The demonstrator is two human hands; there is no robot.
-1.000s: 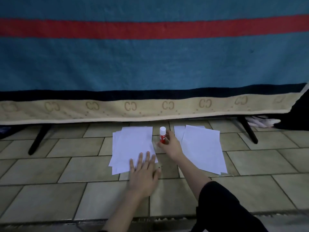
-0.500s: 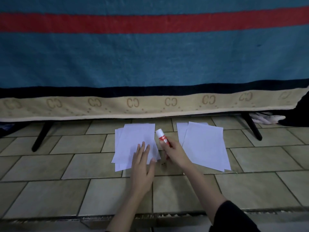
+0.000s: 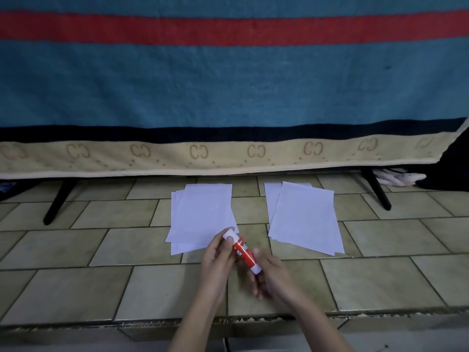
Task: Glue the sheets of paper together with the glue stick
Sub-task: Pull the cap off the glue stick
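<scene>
Two hands, left hand [image 3: 218,255], right hand [image 3: 272,278], gripping glue stick [image 3: 243,251]

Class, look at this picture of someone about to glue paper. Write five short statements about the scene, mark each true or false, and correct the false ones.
1. Both hands hold the glue stick. True: the left hand has its grip on the white cap end, the right hand on the base end.
2. The glue stick stands upright on the floor. False: it is lifted and tilted between the hands.
3. Two piles of paper lie on the tiled floor. True: a left pile and a right pile.
4. The two piles overlap. False: bare tile separates them.
5. The left hand presses flat on the left pile. False: it holds the cap.
</scene>
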